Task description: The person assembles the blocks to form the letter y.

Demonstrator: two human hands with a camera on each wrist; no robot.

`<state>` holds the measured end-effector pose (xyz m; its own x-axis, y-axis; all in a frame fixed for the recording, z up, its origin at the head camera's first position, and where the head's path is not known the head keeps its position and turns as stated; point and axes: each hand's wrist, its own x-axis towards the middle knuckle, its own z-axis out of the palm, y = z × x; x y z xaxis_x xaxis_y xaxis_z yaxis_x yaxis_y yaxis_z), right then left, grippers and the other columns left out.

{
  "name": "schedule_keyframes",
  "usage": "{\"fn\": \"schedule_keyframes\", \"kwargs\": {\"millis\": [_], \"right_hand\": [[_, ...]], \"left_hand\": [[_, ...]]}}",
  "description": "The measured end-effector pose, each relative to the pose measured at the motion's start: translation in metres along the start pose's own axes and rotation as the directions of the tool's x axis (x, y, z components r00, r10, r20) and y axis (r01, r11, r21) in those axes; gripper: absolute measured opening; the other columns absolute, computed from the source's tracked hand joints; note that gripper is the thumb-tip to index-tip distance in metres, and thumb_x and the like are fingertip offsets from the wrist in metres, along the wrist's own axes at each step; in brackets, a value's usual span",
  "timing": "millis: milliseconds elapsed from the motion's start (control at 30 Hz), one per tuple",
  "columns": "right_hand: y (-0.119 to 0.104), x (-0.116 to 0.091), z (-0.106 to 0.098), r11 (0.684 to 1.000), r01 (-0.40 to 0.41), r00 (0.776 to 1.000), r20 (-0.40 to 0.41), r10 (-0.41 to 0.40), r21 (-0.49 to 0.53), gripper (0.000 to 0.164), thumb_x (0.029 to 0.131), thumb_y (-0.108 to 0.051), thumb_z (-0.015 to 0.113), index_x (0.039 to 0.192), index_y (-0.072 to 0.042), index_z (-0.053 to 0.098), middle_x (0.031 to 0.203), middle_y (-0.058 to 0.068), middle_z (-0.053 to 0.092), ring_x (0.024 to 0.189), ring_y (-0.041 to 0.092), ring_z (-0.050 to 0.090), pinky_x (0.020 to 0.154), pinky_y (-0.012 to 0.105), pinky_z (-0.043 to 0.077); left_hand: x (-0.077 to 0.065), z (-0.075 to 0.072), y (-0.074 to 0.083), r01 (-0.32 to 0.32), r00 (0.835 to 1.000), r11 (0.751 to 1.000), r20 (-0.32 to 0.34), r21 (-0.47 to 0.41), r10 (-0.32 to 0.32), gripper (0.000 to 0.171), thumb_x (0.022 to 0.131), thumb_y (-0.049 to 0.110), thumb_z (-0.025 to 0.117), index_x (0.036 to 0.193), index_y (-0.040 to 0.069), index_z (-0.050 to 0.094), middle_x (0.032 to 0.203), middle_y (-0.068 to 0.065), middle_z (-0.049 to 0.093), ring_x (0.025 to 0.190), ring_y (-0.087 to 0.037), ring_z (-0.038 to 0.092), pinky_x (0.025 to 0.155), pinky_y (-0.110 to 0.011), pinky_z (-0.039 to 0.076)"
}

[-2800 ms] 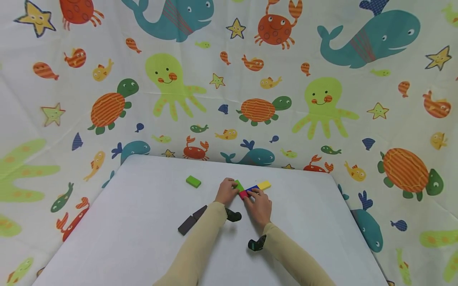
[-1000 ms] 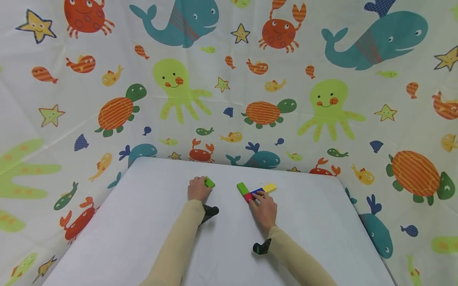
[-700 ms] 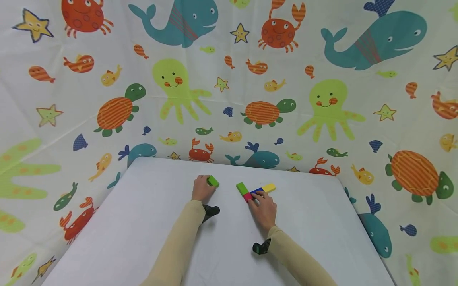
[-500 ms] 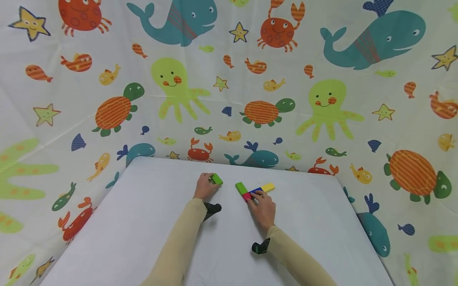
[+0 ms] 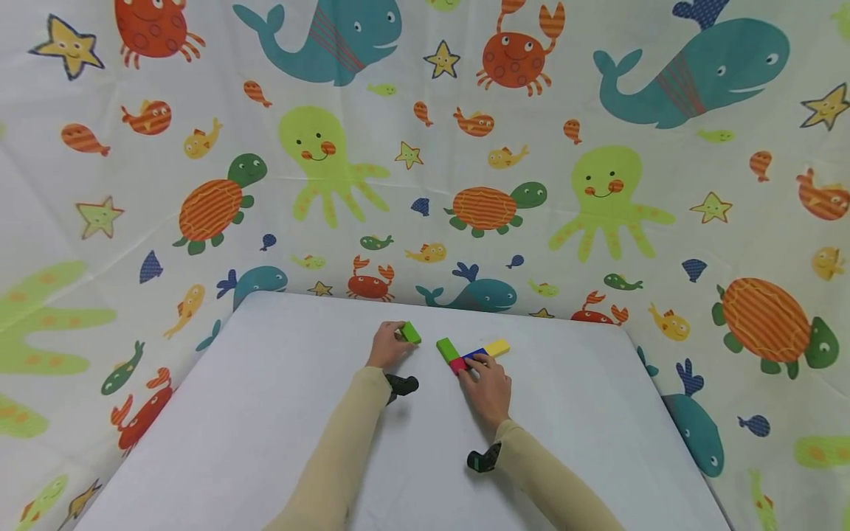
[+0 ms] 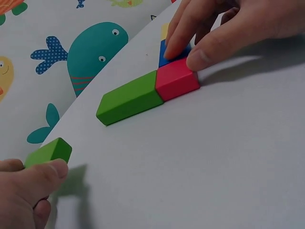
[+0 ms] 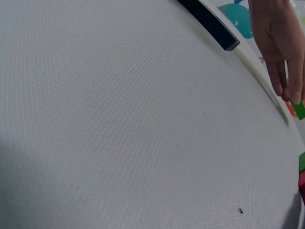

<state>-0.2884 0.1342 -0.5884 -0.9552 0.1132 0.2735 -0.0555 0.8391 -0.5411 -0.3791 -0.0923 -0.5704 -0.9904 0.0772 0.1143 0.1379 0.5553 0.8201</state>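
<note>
My left hand (image 5: 387,345) pinches a green block (image 5: 411,332) between thumb and fingertips. In the left wrist view, this held block (image 6: 49,151) casts a shadow on the table below. To its right, a line of blocks lies on the table: another green block (image 6: 129,99) meets a red block (image 6: 177,78) end to end, with a blue block (image 5: 474,355) turning off at an angle and a yellow block (image 5: 497,347) beyond it. My right hand (image 5: 490,387) holds the corner of this line, thumb against the red block and fingertips on the blue one.
The white table (image 5: 265,413) carries the blocks. A dark block (image 7: 209,21) lies near the top of the right wrist view. Behind the table hangs a cloth (image 5: 398,221) printed with sea animals. Black wrist cameras (image 5: 483,459) stick out from the sleeves.
My left hand has left the joined green block, taken up the separate green block further left, and carried it rightward, turning it. My right hand stays at the red and blue blocks.
</note>
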Motion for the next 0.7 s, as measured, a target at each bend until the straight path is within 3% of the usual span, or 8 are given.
{"fn": "schedule_keyframes", "kwargs": {"millis": [167,700], "right_hand": [[0.002,0.001,0.002,1.0,0.006,1.0,-0.009,-0.006,-0.017,0.037,0.089,-0.035,0.072,0.12,-0.016,0.072,0.128,0.007,0.06,0.117,0.031,0.054,0.092,0.052,0.041],[0.002,0.003,0.003,1.0,0.004,1.0,-0.009,-0.004,-0.016,0.037,0.089,-0.034,0.071,0.121,-0.015,0.071,0.128,0.007,0.061,0.117,0.031,0.054,0.092,0.053,0.041]], "left_hand": [[-0.001,0.007,0.004,0.038,0.999,0.999,-0.015,0.005,-0.038,0.056,0.08,0.005,0.078,0.13,-0.007,0.056,0.124,-0.024,0.051,0.102,-0.031,0.055,0.095,-0.044,0.046],[0.001,0.015,0.024,0.014,0.999,0.999,-0.042,-0.029,-0.015,0.052,0.082,0.0,0.074,0.13,-0.009,0.056,0.129,-0.027,0.049,0.099,-0.032,0.058,0.094,-0.044,0.048]]}}
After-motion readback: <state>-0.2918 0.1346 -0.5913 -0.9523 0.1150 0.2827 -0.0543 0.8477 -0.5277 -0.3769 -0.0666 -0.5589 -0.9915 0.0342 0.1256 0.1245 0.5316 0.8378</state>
